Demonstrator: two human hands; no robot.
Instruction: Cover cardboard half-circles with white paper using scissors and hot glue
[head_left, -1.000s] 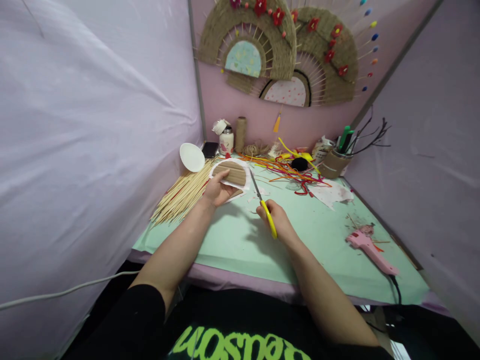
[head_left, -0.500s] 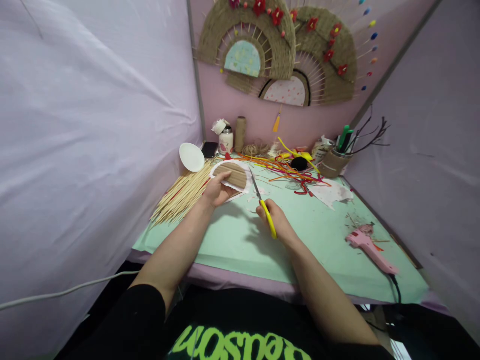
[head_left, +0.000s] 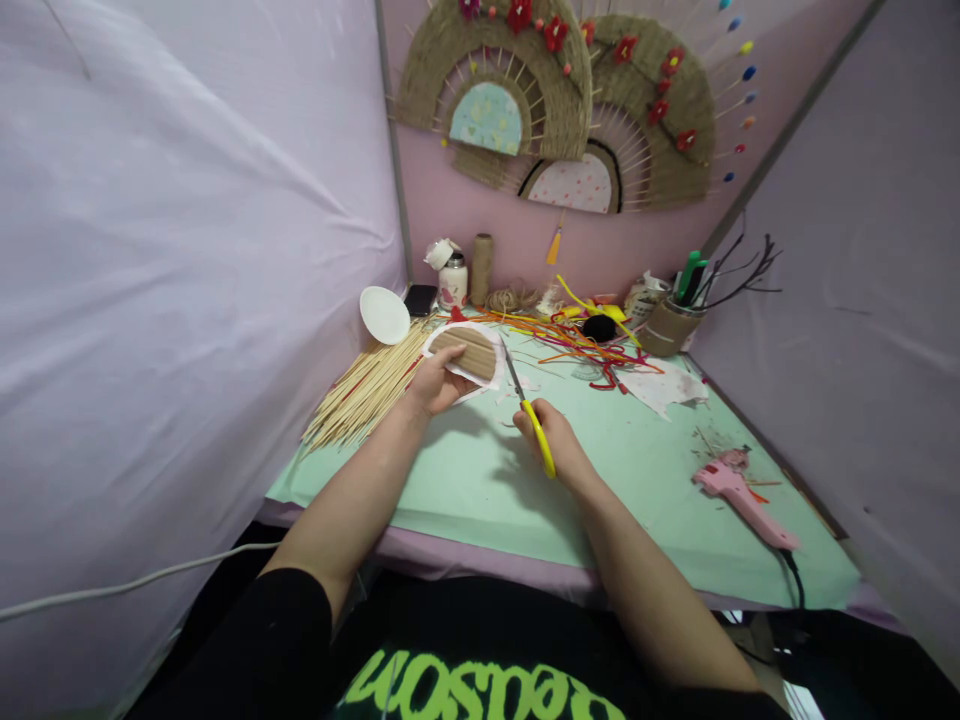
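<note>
A brown ribbed piece, like cardboard, with a white border (head_left: 477, 354) is pinched in my left hand (head_left: 441, 380), thumb on top and fingers beneath. My right hand (head_left: 553, 440) is closed round the yellow handles of the scissors (head_left: 538, 436). Their blades point up and away, close to the right edge of the white border; whether they touch it I cannot tell. Small white scraps (head_left: 525, 384) lie on the green tabletop (head_left: 480, 480) behind the blades.
Thin wooden sticks (head_left: 367, 390) lie at the left, below a white bowl (head_left: 385, 315). Colourful fuzzy stems (head_left: 570, 335) spread across the back. At the right are a pink glue gun (head_left: 750, 505), its cable, and a holder with pens and twigs (head_left: 667, 328).
The brown piece in my left hand has shifted very slightly to the right. The scissors and my right hand are almost where they were.
</note>
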